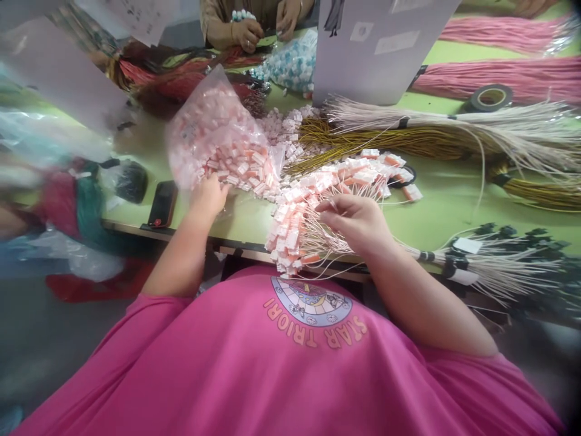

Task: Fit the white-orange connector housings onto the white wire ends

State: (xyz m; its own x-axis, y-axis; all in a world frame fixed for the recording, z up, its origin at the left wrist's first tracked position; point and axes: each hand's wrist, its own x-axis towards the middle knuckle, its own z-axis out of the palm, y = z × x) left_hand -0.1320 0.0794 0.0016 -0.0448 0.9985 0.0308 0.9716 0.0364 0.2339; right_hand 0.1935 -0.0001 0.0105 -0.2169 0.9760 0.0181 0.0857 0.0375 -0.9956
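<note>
My left hand [211,197] is at the mouth of a clear plastic bag [195,124], touching the small white-and-orange connector housings [245,163] that spill out of it. Its thumb stands apart from the fingers, and nothing shows between them. My right hand [351,221] is closed in a pinch over a fan of thin white wires [329,233]; what sits between its fingertips is too small to make out. White-and-orange connectors [290,224] cap the ends of these wires in a curved, dense row. The wire bundle runs under my right forearm to dark ends at the right.
A phone [162,204] lies left near the table edge. Yellow-and-black wires [390,142], white wires [454,118], pink wires [490,79] and a tape roll [491,97] lie right. A grey panel [363,66] stands behind. Across the table, another person's hands [247,33] work beside a bag of blue-and-white pieces [290,63].
</note>
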